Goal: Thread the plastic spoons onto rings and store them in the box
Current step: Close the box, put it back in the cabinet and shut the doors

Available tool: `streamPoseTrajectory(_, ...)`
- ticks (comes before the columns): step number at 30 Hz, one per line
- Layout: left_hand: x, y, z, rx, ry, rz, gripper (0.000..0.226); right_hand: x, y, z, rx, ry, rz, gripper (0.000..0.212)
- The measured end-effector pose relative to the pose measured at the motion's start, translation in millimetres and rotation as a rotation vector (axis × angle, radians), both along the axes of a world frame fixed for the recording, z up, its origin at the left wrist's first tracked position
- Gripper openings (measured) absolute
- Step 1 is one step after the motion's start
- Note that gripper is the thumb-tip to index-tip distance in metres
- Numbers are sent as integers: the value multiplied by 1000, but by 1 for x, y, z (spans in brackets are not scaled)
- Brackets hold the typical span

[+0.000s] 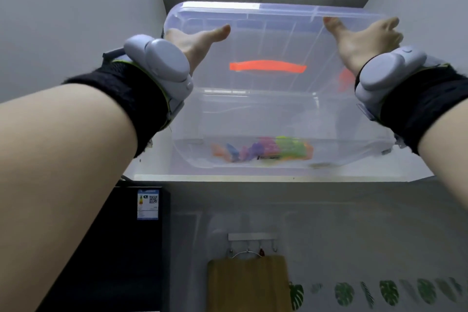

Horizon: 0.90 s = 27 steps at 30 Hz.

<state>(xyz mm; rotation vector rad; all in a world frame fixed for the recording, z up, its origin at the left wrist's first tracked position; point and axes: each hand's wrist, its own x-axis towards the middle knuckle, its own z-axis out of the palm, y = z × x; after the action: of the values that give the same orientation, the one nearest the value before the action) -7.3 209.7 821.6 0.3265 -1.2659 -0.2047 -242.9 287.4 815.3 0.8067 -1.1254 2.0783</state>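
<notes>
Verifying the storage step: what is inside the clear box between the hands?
Coloured plastic spoons lie bunched on the floor of the clear box, seen through its wall. Whether rings join them is too blurred to tell.

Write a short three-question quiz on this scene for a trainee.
1. True or false: the colourful plastic spoons lie inside the clear plastic storage box.
2. The box's curved plastic handle is: A orange, B green, C black.
3. How many hands hold the box?
Key: 1 true. 2 A. 3 two: the left hand and the right hand, one at each end.
</notes>
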Motion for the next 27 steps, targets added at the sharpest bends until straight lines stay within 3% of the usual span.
streamPoseTrajectory(9,-22,-60,-6,-17,-12,104,89,-31,-66,2,1,0,29,101)
streamPoseTrajectory(17,-39,-108,-9,36,-26,211,100,-52,-115,0,6,28,-16,83)
streamPoseTrajectory(22,-46,-134,-5,81,-36,228,104,-63,-149,-2,46,124,-90,70)
streamPoseTrajectory(27,-47,-148,0,145,-83,278,109,-67,-165,-3,67,221,-167,69)
